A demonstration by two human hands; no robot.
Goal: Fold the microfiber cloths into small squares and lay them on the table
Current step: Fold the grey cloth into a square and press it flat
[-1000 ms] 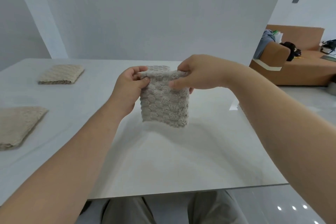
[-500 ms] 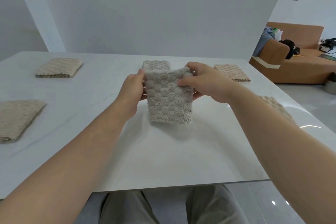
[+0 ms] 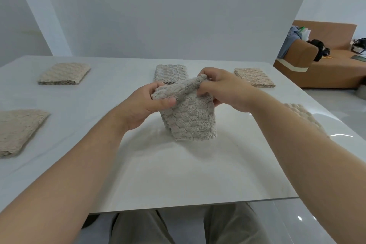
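A beige textured microfiber cloth [image 3: 190, 119], folded narrow, hangs from both hands over the middle of the white table [image 3: 178, 174]; its lower edge touches or nearly touches the tabletop. My left hand [image 3: 142, 105] pinches its top left corner with thumb on the front. At the top right corner my right hand [image 3: 225, 89] grips the cloth, and the top edge is bent over toward me. Folded cloths lie on the table: far left [image 3: 64, 74], near left [image 3: 17, 130], far middle [image 3: 170, 73], far right [image 3: 254, 76], and one at right [image 3: 303, 114] partly hidden by my right forearm.
The table's near edge runs just above my knees [image 3: 178, 228]. A brown sofa [image 3: 326, 61] with clothes and bags stands at the right beyond the table. A plain grey wall stands behind the table.
The cloth has come lower and closer to the table. Its top edge, held flat before, is now folding over toward me between both hands. The camera has tilted down a little.
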